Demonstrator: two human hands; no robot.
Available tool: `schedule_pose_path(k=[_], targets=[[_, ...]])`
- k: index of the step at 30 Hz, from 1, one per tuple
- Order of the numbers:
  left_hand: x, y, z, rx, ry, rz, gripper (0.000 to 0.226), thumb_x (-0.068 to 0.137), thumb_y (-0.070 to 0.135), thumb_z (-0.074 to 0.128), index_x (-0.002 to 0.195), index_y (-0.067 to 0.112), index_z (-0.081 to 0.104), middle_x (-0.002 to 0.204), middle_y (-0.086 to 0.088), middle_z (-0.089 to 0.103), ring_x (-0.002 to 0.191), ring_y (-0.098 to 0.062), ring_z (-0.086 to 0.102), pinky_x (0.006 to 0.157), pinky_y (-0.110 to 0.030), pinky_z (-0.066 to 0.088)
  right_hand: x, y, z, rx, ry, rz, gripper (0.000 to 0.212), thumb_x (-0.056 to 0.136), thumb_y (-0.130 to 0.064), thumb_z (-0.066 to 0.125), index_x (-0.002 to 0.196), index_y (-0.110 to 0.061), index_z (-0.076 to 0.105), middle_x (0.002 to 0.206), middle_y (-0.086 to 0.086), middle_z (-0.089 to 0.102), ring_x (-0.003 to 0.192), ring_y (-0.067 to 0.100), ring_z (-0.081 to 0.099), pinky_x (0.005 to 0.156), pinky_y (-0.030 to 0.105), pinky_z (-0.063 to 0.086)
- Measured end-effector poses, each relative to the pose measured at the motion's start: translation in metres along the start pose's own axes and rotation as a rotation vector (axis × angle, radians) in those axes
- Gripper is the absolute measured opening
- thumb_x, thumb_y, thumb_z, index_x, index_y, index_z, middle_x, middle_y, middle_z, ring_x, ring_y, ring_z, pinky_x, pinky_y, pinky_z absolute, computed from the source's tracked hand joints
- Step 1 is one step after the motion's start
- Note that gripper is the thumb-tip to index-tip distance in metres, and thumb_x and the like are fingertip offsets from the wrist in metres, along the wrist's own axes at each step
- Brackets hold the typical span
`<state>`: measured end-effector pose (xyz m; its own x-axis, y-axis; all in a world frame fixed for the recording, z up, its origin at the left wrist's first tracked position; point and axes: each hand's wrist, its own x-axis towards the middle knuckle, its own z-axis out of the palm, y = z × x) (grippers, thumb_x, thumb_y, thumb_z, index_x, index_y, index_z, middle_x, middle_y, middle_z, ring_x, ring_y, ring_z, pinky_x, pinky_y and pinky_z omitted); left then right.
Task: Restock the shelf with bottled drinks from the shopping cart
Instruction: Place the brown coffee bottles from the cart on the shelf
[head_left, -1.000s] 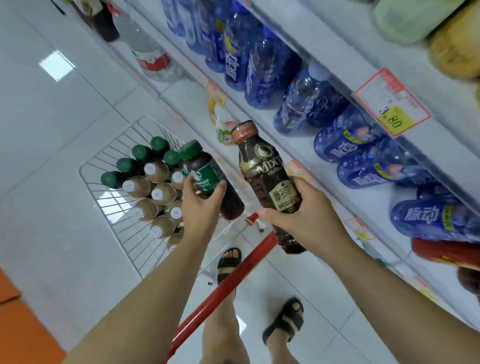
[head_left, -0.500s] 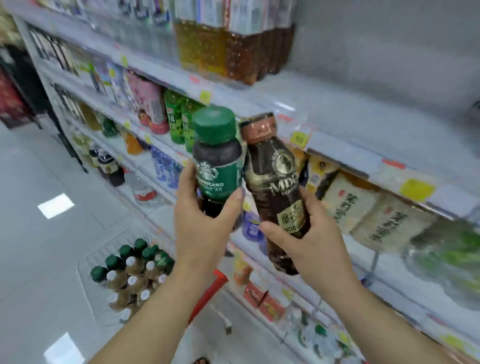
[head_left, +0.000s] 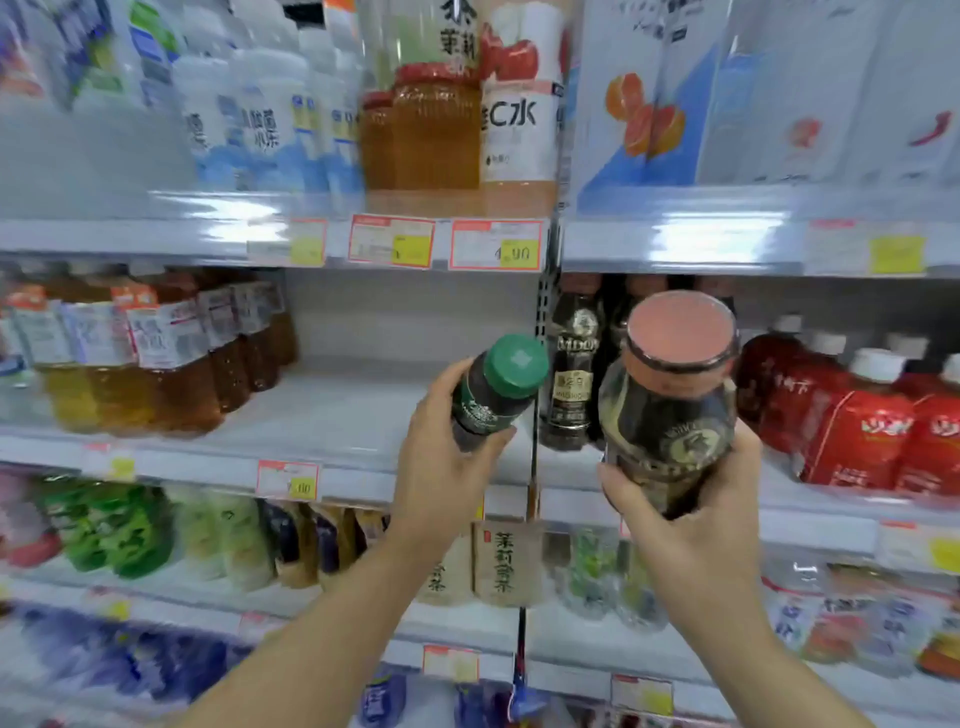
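Observation:
My left hand (head_left: 441, 467) grips a dark coffee bottle with a green cap (head_left: 493, 392), tilted toward the bare stretch of the middle shelf (head_left: 353, 415). My right hand (head_left: 691, 514) holds a dark coffee bottle with a copper-pink cap (head_left: 670, 400), its top leaning toward me, in front of matching dark bottles (head_left: 574, 374) standing on the same shelf. The shopping cart is out of view.
Amber tea bottles (head_left: 171, 358) fill the shelf's left part, red-labelled bottles (head_left: 872, 415) its right. A vertical upright (head_left: 543, 291) divides the bays. Water and juice bottles stand above, green and tea drinks below. Price tags line each shelf edge.
The view has swung up from the cart and floor to face the shelves. Both hands have lifted their bottles to middle-shelf height, tilting the caps toward me.

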<state>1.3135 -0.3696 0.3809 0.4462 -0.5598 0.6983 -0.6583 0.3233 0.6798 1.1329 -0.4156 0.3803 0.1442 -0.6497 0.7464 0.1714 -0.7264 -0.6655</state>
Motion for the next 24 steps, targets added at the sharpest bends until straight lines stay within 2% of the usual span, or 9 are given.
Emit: schedule_pose_path(k=[2, 4, 6, 8, 11, 15, 17, 20, 24], targets=[[0.018, -0.009, 0.013, -0.045, -0.046, -0.050, 0.065, 0.081, 0.019, 0.071, 0.117, 0.060, 0.035, 0.119, 0.026, 0.052, 0.113, 0.003, 0.052, 0.093, -0.018, 0.044, 0.010, 0.009, -0.015, -0.051, 0.102, -0.029, 0.074, 0.068, -0.016, 0.081, 0.107, -0.061, 0.037, 0.104, -0.036, 0.052, 0.097, -0.012, 0.055, 0.079, 0.002, 0.041], [0.035, -0.020, 0.025, -0.103, -0.049, -0.119, 0.058, 0.082, 0.016, 0.070, 0.118, 0.049, 0.039, 0.114, 0.022, 0.056, 0.107, -0.004, 0.057, 0.091, -0.030, 0.050, 0.021, 0.018, -0.027, -0.073, 0.196, -0.017, 0.070, 0.069, -0.020, 0.078, 0.107, -0.060, 0.036, 0.109, -0.026, 0.053, 0.098, -0.010, 0.054, 0.080, 0.002, 0.040], [0.047, -0.031, 0.036, -0.122, -0.021, -0.178, 0.054, 0.082, 0.015, 0.070, 0.120, 0.037, 0.040, 0.106, 0.022, 0.057, 0.102, -0.007, 0.059, 0.083, -0.026, 0.050, 0.029, 0.029, -0.036, -0.092, 0.264, 0.009, 0.065, 0.069, -0.024, 0.074, 0.109, -0.057, 0.035, 0.112, -0.018, 0.053, 0.100, -0.010, 0.054, 0.080, 0.001, 0.039], [0.056, -0.041, 0.044, -0.124, 0.015, -0.229, 0.053, 0.082, 0.015, 0.070, 0.124, 0.029, 0.041, 0.103, 0.018, 0.058, 0.098, -0.010, 0.059, 0.076, -0.019, 0.044, 0.036, 0.041, -0.044, -0.098, 0.304, 0.020, 0.064, 0.072, -0.019, 0.074, 0.113, -0.048, 0.035, 0.115, -0.016, 0.053, 0.102, -0.011, 0.054, 0.080, 0.001, 0.039], [0.069, -0.053, 0.052, -0.093, 0.035, -0.287, 0.055, 0.084, 0.018, 0.069, 0.131, 0.020, 0.040, 0.108, 0.006, 0.059, 0.095, -0.014, 0.057, 0.076, -0.026, 0.039, 0.048, 0.057, -0.051, -0.120, 0.337, 0.011, 0.064, 0.076, -0.010, 0.073, 0.119, -0.036, 0.034, 0.116, -0.016, 0.050, 0.103, -0.013, 0.052, 0.080, 0.000, 0.040], [0.080, -0.060, 0.059, -0.009, 0.004, -0.287, 0.059, 0.083, 0.019, 0.069, 0.132, 0.017, 0.037, 0.109, 0.003, 0.055, 0.093, -0.016, 0.053, 0.077, -0.029, 0.038, 0.061, 0.073, -0.059, -0.224, 0.349, 0.055, 0.065, 0.077, -0.010, 0.073, 0.121, -0.032, 0.031, 0.114, -0.008, 0.052, 0.101, -0.014, 0.052, 0.077, -0.001, 0.040], [0.081, -0.061, 0.061, 0.002, 0.002, -0.279, 0.061, 0.083, 0.019, 0.070, 0.133, 0.016, 0.036, 0.110, 0.003, 0.055, 0.094, -0.017, 0.053, 0.077, -0.029, 0.039, 0.066, 0.081, -0.063, -0.282, 0.325, 0.134, 0.066, 0.077, -0.013, 0.073, 0.126, -0.027, 0.032, 0.117, -0.003, 0.052, 0.103, -0.006, 0.054, 0.081, 0.004, 0.040], [0.079, -0.064, 0.062, 0.005, 0.004, -0.263, 0.062, 0.082, 0.020, 0.070, 0.134, 0.018, 0.035, 0.112, 0.002, 0.055, 0.098, -0.018, 0.054, 0.080, -0.031, 0.040, 0.077, 0.090, -0.064, -0.395, 0.311, 0.224, 0.069, 0.079, -0.015, 0.072, 0.135, -0.014, 0.032, 0.122, 0.003, 0.053, 0.109, 0.016, 0.054, 0.088, 0.024, 0.042], [0.077, -0.064, 0.063, 0.018, 0.010, -0.255, 0.063, 0.083, 0.022, 0.070, 0.135, 0.020, 0.035, 0.118, -0.001, 0.057, 0.103, -0.022, 0.055, 0.084, -0.035, 0.044, 0.090, 0.095, -0.065, -0.473, 0.333, 0.316, 0.071, 0.080, -0.016, 0.071, 0.138, -0.012, 0.030, 0.127, 0.008, 0.053, 0.117, 0.026, 0.052, 0.094, 0.035, 0.044]])
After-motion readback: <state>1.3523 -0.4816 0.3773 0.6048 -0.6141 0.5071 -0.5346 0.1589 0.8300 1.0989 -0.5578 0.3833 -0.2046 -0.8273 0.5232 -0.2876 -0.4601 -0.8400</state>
